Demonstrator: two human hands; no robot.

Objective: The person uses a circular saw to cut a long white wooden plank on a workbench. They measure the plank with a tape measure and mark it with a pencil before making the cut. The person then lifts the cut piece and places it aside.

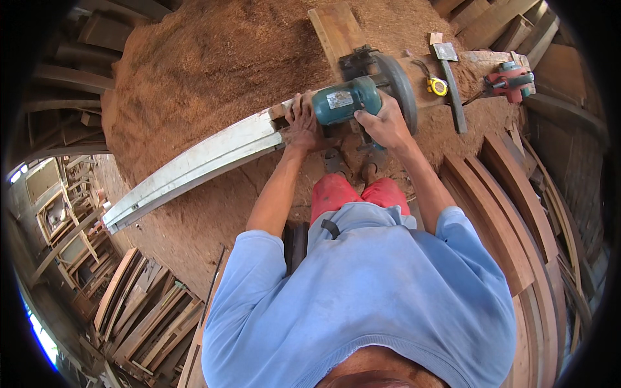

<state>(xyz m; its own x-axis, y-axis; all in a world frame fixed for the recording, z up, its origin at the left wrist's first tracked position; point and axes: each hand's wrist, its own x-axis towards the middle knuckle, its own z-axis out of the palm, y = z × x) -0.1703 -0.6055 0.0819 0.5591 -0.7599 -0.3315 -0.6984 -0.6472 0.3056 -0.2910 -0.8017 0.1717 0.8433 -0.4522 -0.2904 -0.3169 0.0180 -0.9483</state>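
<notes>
My right hand (385,123) is closed on the handle of a teal power saw (336,105), which has a grey round guard or disc (398,81) at its right. Just left of the motor, my left hand (303,126) grips a long white-painted board (200,158) that reaches toward the lower left. The saw's blade and the board's right end are partly hidden. Right of the saw lie a yellow tape measure (436,86), a hammer-like tool (447,68) with a long dark handle, and a red power tool (508,83). A wooden plank (333,32) stands out beyond the saw.
A broad heap of sawdust (187,58) lies behind the board. Curved reddish timbers (491,226) are stacked at my right, and more offcuts (145,310) at the lower left. Dark beams (77,77) and boards line the edges of the view. My sandalled feet are below the saw.
</notes>
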